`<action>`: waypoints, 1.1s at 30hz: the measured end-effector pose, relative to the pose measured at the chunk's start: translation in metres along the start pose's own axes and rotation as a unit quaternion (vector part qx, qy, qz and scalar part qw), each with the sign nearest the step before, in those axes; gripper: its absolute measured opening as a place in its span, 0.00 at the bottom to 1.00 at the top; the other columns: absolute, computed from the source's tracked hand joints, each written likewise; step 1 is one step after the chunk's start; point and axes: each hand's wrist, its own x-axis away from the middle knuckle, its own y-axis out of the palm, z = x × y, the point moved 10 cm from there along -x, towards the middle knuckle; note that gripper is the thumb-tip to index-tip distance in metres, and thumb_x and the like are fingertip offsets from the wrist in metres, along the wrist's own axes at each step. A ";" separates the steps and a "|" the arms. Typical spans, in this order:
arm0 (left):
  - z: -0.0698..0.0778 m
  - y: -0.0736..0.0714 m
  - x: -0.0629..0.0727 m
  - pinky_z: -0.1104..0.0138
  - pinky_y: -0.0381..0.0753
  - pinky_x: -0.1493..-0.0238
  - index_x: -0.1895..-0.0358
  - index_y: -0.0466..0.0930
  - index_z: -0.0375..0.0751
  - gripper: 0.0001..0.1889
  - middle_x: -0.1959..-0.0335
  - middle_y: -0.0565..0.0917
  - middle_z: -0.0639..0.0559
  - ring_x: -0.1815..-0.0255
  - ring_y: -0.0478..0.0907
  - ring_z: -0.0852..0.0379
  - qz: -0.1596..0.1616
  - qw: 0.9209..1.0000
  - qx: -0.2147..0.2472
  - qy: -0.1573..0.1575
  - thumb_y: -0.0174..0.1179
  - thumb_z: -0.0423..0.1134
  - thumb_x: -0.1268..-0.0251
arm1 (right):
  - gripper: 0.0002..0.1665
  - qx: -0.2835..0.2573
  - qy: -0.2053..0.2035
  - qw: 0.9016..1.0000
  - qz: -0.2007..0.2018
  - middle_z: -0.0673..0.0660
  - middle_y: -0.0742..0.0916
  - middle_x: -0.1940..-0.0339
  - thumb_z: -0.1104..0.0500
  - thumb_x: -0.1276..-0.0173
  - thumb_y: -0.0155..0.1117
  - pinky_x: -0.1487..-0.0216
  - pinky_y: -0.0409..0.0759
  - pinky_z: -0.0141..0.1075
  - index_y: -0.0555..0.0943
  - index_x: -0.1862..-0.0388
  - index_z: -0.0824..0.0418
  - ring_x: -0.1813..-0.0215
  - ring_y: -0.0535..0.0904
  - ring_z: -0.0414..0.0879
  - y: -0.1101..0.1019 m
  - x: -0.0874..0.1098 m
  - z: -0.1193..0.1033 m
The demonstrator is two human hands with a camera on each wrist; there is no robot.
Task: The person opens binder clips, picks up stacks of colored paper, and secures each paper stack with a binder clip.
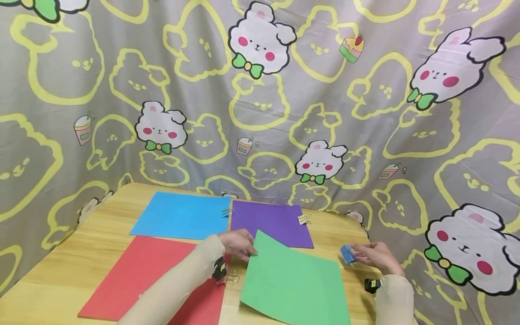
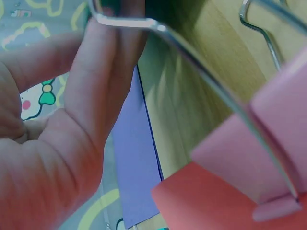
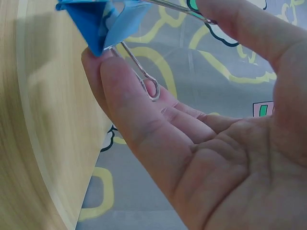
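Note:
My left hand (image 1: 239,243) pinches the upper left corner of a green sheet (image 1: 294,282), whose left side is raised off the table. In the left wrist view the fingers (image 2: 91,91) show beside a pink binder clip (image 2: 240,153), and their tips are partly hidden. That clip sits on the right edge of a red sheet (image 1: 136,268), under the left wrist. My right hand (image 1: 378,256) holds a blue binder clip (image 1: 347,254) by its wire handles, thumb on one and fingers on the other. The clip's jaws are spread apart, to the right of the green sheet.
A blue sheet (image 1: 183,214) lies at the back left with a clip (image 1: 225,213) on its right edge. Beside it is a purple sheet (image 1: 266,220) with a cream binder clip (image 1: 303,219). A patterned curtain (image 1: 260,113) hangs behind the wooden table (image 1: 53,275).

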 end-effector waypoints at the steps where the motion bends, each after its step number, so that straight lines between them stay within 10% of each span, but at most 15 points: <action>1: -0.001 0.000 0.001 0.67 0.89 0.64 0.45 0.75 0.22 0.15 0.53 0.80 0.38 0.77 0.77 0.61 0.000 1.000 -0.002 0.000 0.63 0.26 0.31 | 0.44 -0.002 0.000 1.000 0.000 0.67 0.90 0.56 0.45 0.26 0.67 0.55 0.89 0.35 0.69 0.36 0.85 0.61 0.90 0.42 0.000 0.000 0.000; 5: -0.002 0.002 0.004 0.65 0.90 0.68 0.27 0.59 0.18 0.32 0.53 0.83 0.32 0.79 0.80 0.58 -0.007 1.000 -0.001 -0.002 0.60 0.28 0.27 | 0.44 -0.012 0.006 1.000 -0.002 0.65 0.91 0.59 0.44 0.24 0.65 0.58 0.89 0.34 0.69 0.35 0.86 0.64 0.89 0.40 0.001 -0.001 0.002; 9: -0.002 0.003 0.006 0.67 0.88 0.71 0.25 0.56 0.18 0.33 0.59 0.84 0.37 0.81 0.79 0.58 -0.006 1.000 0.006 0.002 0.58 0.28 0.26 | 0.47 -0.024 0.010 1.000 -0.007 0.62 0.91 0.61 0.43 0.23 0.62 0.57 0.89 0.34 0.65 0.33 0.87 0.65 0.90 0.41 0.002 -0.002 0.003; 18: -0.010 -0.004 0.004 0.68 0.88 0.71 0.25 0.55 0.15 0.34 0.26 0.62 0.18 0.75 0.79 0.57 0.022 0.999 0.026 0.019 0.59 0.29 0.26 | 0.54 -0.039 0.007 0.999 0.003 0.59 0.92 0.64 0.38 0.24 0.61 0.55 0.90 0.38 0.60 0.30 0.88 0.65 0.91 0.43 0.001 -0.001 0.004; 33: -0.019 -0.015 0.008 0.71 0.83 0.73 0.25 0.53 0.15 0.34 0.29 0.68 0.21 0.70 0.77 0.58 0.043 0.994 0.087 0.040 0.57 0.30 0.25 | 0.53 -0.042 0.004 0.999 -0.003 0.59 0.93 0.65 0.37 0.21 0.56 0.56 0.90 0.38 0.61 0.29 0.87 0.66 0.91 0.43 0.003 -0.004 0.003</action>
